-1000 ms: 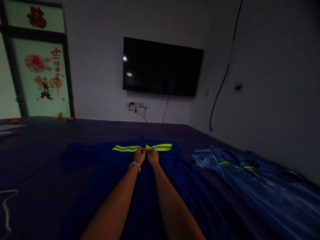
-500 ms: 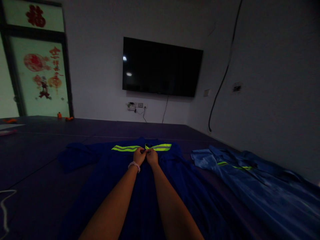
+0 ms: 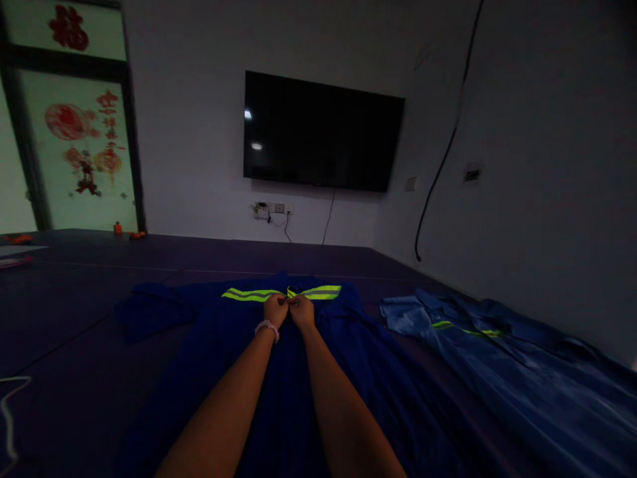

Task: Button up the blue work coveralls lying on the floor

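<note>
A dark blue work garment (image 3: 213, 358) with short sleeves lies spread out in front of me. Bright yellow-green reflective strips (image 3: 251, 294) with a grey middle band cross its chest. My left hand (image 3: 275, 311), a pale scrunchie at its wrist, is closed on the garment's front opening just below the strips. Beside it, almost touching, my right hand (image 3: 302, 312) pinches the other side of the same opening. Whatever small fastening lies between the fingertips is too dark and hidden to make out.
A lighter blue garment (image 3: 468, 358) with similar strips lies to the right, near the wall. Small orange objects (image 3: 137, 235) sit on the dark floor mat (image 3: 164, 255) by the door. A white cable (image 3: 8, 418) is at lower left; a television (image 3: 323, 133) hangs ahead.
Both hands stay at the garment's front opening, with only a slight shift of the fingers. The garments lie as before; the view has tilted very slightly.
</note>
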`<state>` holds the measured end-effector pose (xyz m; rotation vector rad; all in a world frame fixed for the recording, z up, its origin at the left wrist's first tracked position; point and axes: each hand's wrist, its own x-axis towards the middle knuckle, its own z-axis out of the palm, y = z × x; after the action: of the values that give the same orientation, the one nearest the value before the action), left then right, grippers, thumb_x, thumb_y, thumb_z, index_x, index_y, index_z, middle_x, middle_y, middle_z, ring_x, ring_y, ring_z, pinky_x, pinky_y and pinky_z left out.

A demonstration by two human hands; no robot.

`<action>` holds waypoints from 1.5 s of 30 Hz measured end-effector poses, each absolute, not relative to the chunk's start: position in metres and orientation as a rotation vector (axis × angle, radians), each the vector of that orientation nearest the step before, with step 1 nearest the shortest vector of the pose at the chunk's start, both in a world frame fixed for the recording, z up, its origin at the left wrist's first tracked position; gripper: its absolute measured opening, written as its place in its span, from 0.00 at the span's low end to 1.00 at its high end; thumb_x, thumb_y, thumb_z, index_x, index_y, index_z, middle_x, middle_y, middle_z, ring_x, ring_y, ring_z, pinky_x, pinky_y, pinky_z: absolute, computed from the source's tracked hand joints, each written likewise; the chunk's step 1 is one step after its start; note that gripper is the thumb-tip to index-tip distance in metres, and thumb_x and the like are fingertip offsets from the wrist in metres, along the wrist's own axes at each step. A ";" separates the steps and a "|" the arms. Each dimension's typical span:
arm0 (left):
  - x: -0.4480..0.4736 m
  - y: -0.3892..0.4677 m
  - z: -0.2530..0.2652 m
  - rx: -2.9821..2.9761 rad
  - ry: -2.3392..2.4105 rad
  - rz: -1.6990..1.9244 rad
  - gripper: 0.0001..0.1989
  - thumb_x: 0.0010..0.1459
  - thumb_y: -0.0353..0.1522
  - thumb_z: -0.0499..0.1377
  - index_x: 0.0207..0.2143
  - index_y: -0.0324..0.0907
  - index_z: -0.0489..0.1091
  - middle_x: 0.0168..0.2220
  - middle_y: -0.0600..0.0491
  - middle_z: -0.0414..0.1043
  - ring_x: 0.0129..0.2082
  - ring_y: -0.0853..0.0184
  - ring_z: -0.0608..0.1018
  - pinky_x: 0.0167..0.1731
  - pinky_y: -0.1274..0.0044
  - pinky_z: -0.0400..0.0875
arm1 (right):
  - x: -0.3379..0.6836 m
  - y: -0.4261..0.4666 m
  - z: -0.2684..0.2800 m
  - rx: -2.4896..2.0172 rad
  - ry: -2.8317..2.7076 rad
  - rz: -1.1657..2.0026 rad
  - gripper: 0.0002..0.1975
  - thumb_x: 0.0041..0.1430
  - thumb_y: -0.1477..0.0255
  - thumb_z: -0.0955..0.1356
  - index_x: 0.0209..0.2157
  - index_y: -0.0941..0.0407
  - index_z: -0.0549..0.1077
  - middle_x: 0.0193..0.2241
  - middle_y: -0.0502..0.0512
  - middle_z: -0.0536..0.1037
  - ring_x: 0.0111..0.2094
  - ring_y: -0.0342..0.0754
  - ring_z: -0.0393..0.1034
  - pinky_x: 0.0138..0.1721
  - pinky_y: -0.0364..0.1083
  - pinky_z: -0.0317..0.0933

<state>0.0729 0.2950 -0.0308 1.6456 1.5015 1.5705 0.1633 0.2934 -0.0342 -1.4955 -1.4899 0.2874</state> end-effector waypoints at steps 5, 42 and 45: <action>0.073 0.295 -0.030 1.654 1.498 1.556 0.05 0.47 0.25 0.55 0.21 0.38 0.69 0.23 0.54 0.70 0.27 0.71 0.72 0.31 0.79 0.63 | 0.162 0.293 -0.034 -1.497 -1.501 0.298 0.06 0.49 0.74 0.65 0.27 0.58 0.74 0.18 0.49 0.74 0.22 0.43 0.68 0.21 0.37 0.54; 0.073 0.299 -0.033 1.652 1.533 1.548 0.06 0.48 0.26 0.54 0.22 0.39 0.69 0.24 0.53 0.71 0.28 0.70 0.72 0.31 0.78 0.64 | 0.163 0.289 -0.029 -1.570 -1.501 0.200 0.10 0.51 0.77 0.63 0.25 0.59 0.76 0.24 0.56 0.78 0.30 0.45 0.72 0.28 0.37 0.57; 0.073 0.299 -0.033 1.655 1.531 1.547 0.06 0.48 0.26 0.54 0.22 0.39 0.69 0.24 0.53 0.71 0.28 0.70 0.73 0.32 0.78 0.64 | 0.163 0.290 -0.030 -1.573 -1.497 0.205 0.09 0.51 0.77 0.63 0.26 0.59 0.76 0.25 0.56 0.78 0.30 0.45 0.72 0.29 0.37 0.57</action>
<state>0.0728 0.2989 -0.0328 1.6551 1.5308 1.5467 0.1629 0.2900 -0.0301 -1.5731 -1.4966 0.2048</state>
